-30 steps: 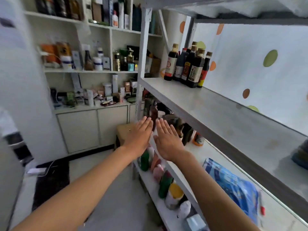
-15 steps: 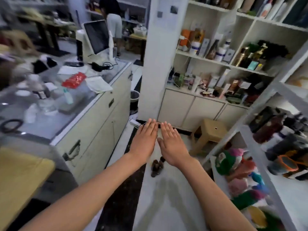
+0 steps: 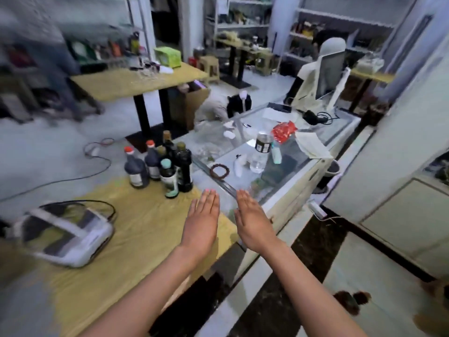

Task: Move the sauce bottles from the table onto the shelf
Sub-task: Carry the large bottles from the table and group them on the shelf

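Note:
Several dark sauce bottles stand upright in a cluster at the far side of a yellow-topped table; two have red caps, one a pale green cap. My left hand is held flat with straight fingers over the table's right edge, a short way in front of the bottles and holding nothing. My right hand is flat beside it, empty, above the gap between table and glass counter. The shelf is out of view.
A white and black device with a cable lies on the table's left. A glass counter to the right carries a clear water bottle, a bead bracelet, a red packet, papers and a monitor. Another table stands behind.
The view has swung left from the shelf, past the counter, to the table with the bottles. Both hands stayed flat, empty and side by side in front of me.

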